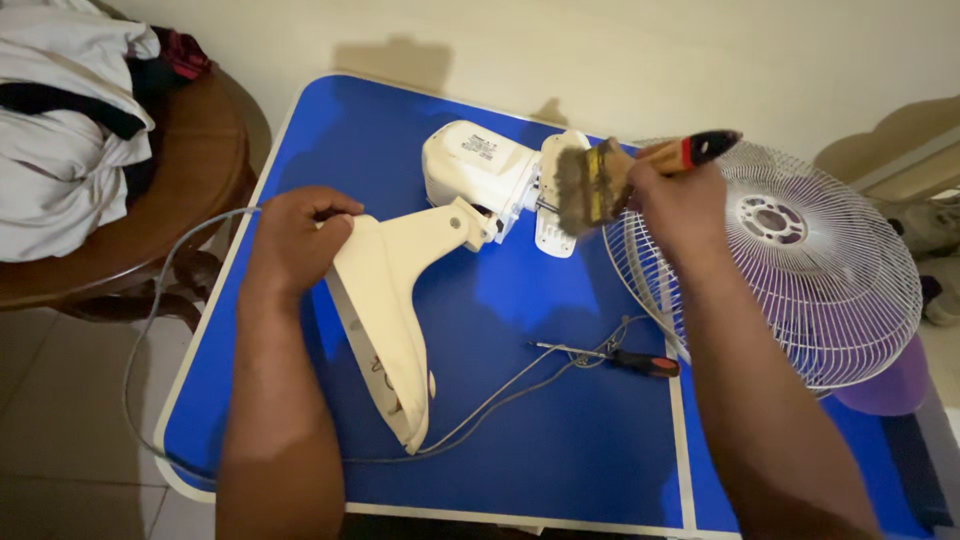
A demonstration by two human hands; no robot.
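While the left hand clamps the cream fan base on the blue desk, the right hand grips a paintbrush at the motor housing; a hard stroke could tip the fan or drive dust inside.

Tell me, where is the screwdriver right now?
In the head view the screwdriver lies on the blue table, right of centre, beside the grey cord and just in front of the white fan grille.
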